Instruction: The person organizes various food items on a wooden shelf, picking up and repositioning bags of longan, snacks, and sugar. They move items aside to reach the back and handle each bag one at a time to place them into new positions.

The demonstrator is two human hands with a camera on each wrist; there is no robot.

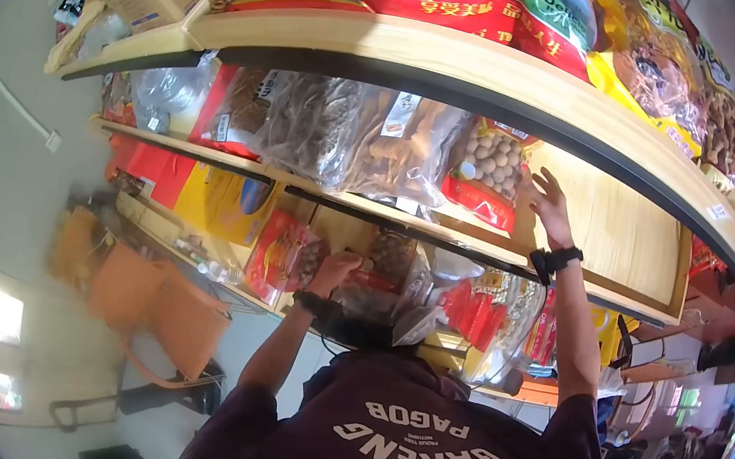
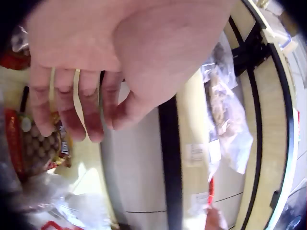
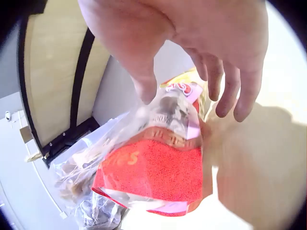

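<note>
head | left hand [image 1: 547, 208] by nut bag [image 1: 488, 164] (fingers [image 2: 88, 120] spread) | right hand [image 1: 335, 270] over packet [image 3: 153, 177]

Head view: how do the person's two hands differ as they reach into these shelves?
The right hand reaches higher than the left hand. The right hand's fingers are spread, while the left hand's are bent. The right hand is beside a red-bottomed nut bag, the left hand by a red packet. Both wear black wrist straps.
</note>
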